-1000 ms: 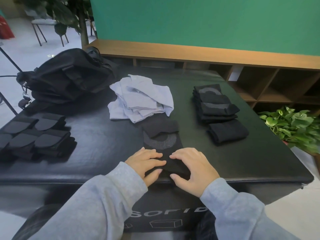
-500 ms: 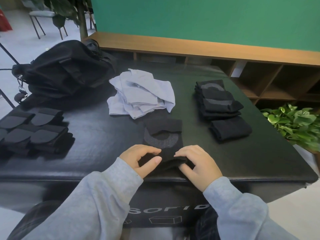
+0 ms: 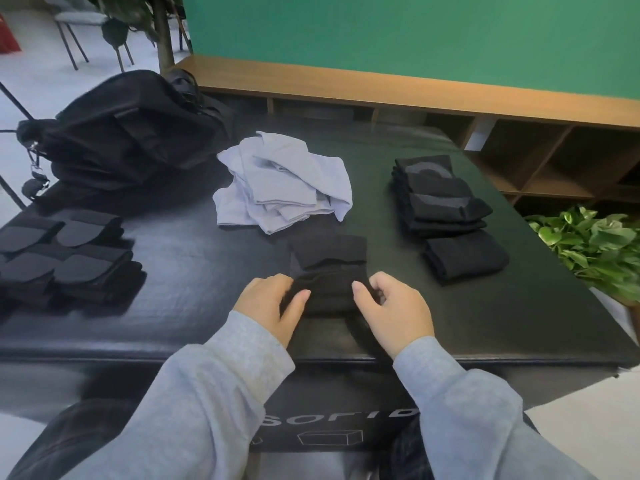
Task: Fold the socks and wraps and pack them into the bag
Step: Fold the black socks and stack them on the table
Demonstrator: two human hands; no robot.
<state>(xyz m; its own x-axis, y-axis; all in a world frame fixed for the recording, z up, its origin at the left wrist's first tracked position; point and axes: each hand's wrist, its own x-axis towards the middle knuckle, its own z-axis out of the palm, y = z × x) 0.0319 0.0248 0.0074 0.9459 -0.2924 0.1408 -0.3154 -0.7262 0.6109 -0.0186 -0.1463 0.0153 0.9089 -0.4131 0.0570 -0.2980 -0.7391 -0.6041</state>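
We are seeing black sock (image 3: 329,268) lying at lower centre of frame on black table (image 3: 194,271), long axis running away from the person toward upper frame, near end doubled over. Left hand (image 3: 268,304) is pinching sock's left edge, fingers curled, thumb on top. Right hand (image 3: 393,311) is pinching right edge likewise. Grey sock pile (image 3: 284,185) is sitting just beyond; folded black stack (image 3: 443,202) at centre right; bag (image 3: 128,133) at upper left; wraps (image 3: 62,258) at left edge.
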